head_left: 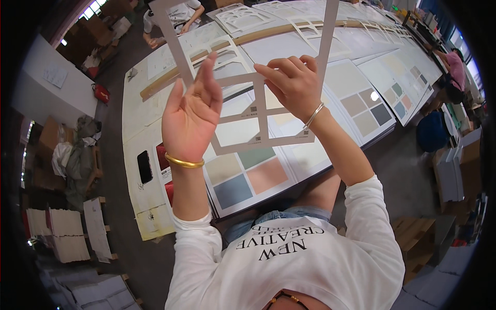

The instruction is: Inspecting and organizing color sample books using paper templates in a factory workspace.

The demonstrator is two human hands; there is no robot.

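Note:
A white cut-out card frame with several windows is held up in front of me, above the table. My right hand has its thumb and fingers drawn together at the frame's middle bar, pinching it. My left hand is open beside the frame's left part, palm toward me, fingers stretched up across its left bar. Whether the left fingers touch the card, I cannot tell. Beneath lies an open sample board with green, coral, blue and beige colour swatches. Part of it shows through the windows.
More swatch boards overlap at the right. A black phone lies on the table's left side. A long brown cardboard strip crosses the table, with more cut-out frames beyond it. A person is across the table.

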